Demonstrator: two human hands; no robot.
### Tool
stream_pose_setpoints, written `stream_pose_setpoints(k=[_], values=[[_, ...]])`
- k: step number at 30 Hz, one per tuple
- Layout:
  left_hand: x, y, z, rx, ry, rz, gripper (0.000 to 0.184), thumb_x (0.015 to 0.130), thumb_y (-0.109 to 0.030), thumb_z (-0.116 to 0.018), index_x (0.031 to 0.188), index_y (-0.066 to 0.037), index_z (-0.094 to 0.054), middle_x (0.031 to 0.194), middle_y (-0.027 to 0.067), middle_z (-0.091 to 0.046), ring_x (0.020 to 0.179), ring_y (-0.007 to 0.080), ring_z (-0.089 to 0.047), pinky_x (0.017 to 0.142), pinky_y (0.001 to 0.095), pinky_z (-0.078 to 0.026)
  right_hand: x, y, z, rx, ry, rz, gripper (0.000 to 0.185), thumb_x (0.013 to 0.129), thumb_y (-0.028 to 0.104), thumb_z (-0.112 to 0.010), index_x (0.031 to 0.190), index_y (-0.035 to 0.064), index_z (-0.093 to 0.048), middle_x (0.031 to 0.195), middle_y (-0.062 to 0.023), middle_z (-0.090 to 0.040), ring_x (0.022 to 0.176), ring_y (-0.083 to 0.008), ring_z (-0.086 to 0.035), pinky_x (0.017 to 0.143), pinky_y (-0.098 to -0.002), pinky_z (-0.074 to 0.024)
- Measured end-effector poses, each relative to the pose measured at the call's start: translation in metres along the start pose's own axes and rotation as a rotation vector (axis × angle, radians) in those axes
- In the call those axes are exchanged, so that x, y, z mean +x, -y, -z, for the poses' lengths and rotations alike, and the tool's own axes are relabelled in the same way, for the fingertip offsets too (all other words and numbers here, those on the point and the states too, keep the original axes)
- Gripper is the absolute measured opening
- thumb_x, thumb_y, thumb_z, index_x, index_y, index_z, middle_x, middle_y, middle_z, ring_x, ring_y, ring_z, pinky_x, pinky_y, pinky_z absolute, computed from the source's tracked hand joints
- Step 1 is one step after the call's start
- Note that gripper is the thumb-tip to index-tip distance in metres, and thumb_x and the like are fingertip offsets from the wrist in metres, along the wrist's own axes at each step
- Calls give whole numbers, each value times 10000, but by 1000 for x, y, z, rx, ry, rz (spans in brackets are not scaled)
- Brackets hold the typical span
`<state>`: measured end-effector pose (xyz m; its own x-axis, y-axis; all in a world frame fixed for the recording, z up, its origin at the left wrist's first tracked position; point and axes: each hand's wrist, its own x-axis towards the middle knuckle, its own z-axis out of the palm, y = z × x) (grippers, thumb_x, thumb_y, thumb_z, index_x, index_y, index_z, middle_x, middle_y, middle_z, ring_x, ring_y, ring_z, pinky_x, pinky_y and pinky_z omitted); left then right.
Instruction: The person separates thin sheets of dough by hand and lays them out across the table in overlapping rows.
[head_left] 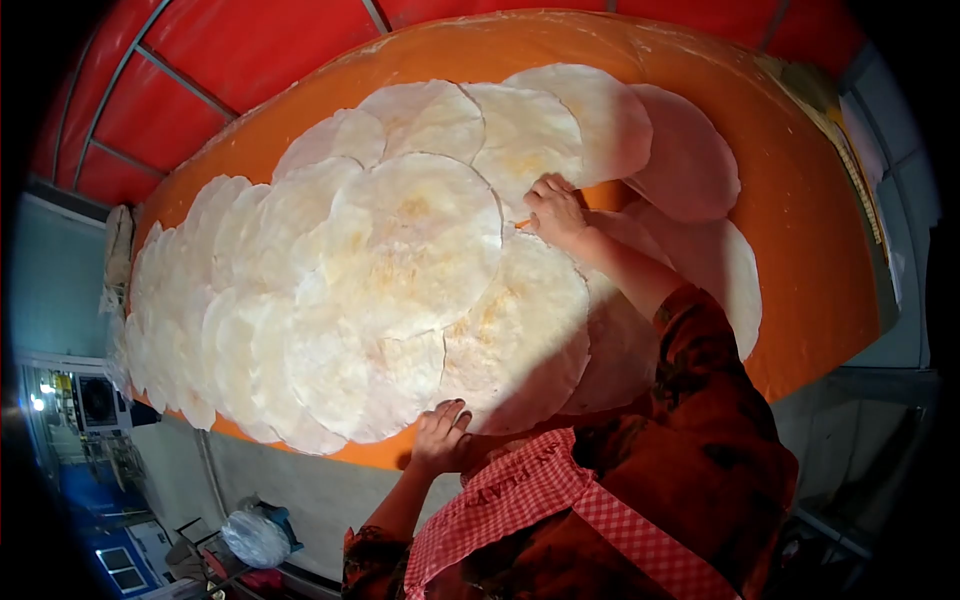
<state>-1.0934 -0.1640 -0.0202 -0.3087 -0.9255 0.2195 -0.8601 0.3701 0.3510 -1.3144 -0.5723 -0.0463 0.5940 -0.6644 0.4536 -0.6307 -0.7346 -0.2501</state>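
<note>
Large round thin flatbreads lie overlapping on an orange-covered table [805,300]. My right hand [557,212] is curled at the far edge of one flatbread [515,335], beside a small gap showing the orange cover. At the near edge of this flatbread, by the table's front, my left hand [440,437] has its fingers bent in. Both hands look closed on its rim, though the fingertips are partly hidden. A pale, brown-spotted flatbread [415,240] overlaps it to the left.
More flatbreads [690,150] lie to the right in my arm's shadow. A red sheet wall [260,60] on a metal frame stands behind the table. Rolled material [118,245] rests at the left end. A plastic-covered stool [257,538] stands on the floor.
</note>
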Motion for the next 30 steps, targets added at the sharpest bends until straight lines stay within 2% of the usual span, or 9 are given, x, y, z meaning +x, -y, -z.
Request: stream_pose_setpoints(k=[6, 9, 10, 13, 17, 19, 20, 26, 30], values=[[-5, 6, -7, -20, -32, -23, 377, 699, -169, -674, 1053, -60, -607, 1187, 125, -571, 1072, 308, -566, 797, 414, -407, 18, 9, 22, -248, -9, -163, 268, 708, 98, -643, 968, 58, -592, 1029, -102, -558, 1072, -292, -498, 896, -419, -418], [-5, 6, -6, -28, -30, -23, 382, 712, -181, -674, 1067, -58, -601, 1210, 132, -561, 1076, 315, -560, 804, 418, -400, 32, -7, 23, -284, -337, -324, 352, 716, 103, -653, 1045, 50, -539, 1138, -128, -560, 1135, -310, -482, 900, -419, -427], [-5, 5, -5, -30, -22, -20, 380, 713, -180, -672, 1065, -58, -602, 1210, 132, -561, 1075, 315, -561, 803, 416, -399, 37, -15, 24, -122, -230, -477, 411, 715, 140, -687, 1071, 38, -508, 1213, -161, -540, 1143, -335, -490, 899, -427, -440], [-5, 5, -6, -31, -42, -26, 352, 719, -174, -659, 1047, -57, -611, 1194, 127, -571, 1062, 301, -572, 779, 405, -401, 45, -20, 22, 19, -200, -754, 473, 762, 206, -680, 1168, 67, -481, 1026, -207, -607, 914, -365, -607, 728, -412, -501], [-3, 4, -6, -16, -35, -12, 337, 716, -174, -660, 1030, -58, -622, 1170, 118, -584, 1057, 286, -581, 755, 395, -413, 51, -55, -24, 698, -388, -1049, 405, 763, 251, -672, 1095, 91, -504, 1203, -140, -547, 1060, -312, -549, 836, -435, -476], [-3, 5, -4, -13, -23, -15, 350, 705, -170, -668, 1033, -59, -622, 1171, 116, -584, 1059, 286, -580, 758, 395, -415, 53, -82, -40, 1455, -533, -1251, 362, 790, 293, -639, 1094, 142, -514, 1208, -108, -548, 1060, -274, -551, 800, -450, -484], [-4, 6, -5, -16, -25, -15, 368, 690, -163, -679, 1039, -62, -620, 1173, 114, -583, 1063, 287, -579, 757, 394, -416, 66, -35, 24, 1544, -490, -1380, 351, 822, 346, -598, 1139, 212, -532, 1146, -68, -583, 987, -247, -575, 759, -457, -489], [-6, 8, -9, -24, -33, -15, 358, 695, -161, -677, 1035, -64, -620, 1173, 113, -581, 1062, 291, -579, 750, 394, -416, 110, -95, -32, 928, -433, -577, 399, 793, 113, -612, 1191, 97, -587, 1035, -82, -661, 946, -244, -626, 798, -373, -489], [-3, 7, -8, -33, -44, -19, 347, 706, -170, -674, 1031, -62, -616, 1166, 110, -582, 1052, 291, -584, 741, 392, -414, 153, -47, 44, 561, -270, -516, 319, 774, 46, -596, 1088, -5, -623, 996, -151, -677, 962, -281, -636, 806, -358, -486]])
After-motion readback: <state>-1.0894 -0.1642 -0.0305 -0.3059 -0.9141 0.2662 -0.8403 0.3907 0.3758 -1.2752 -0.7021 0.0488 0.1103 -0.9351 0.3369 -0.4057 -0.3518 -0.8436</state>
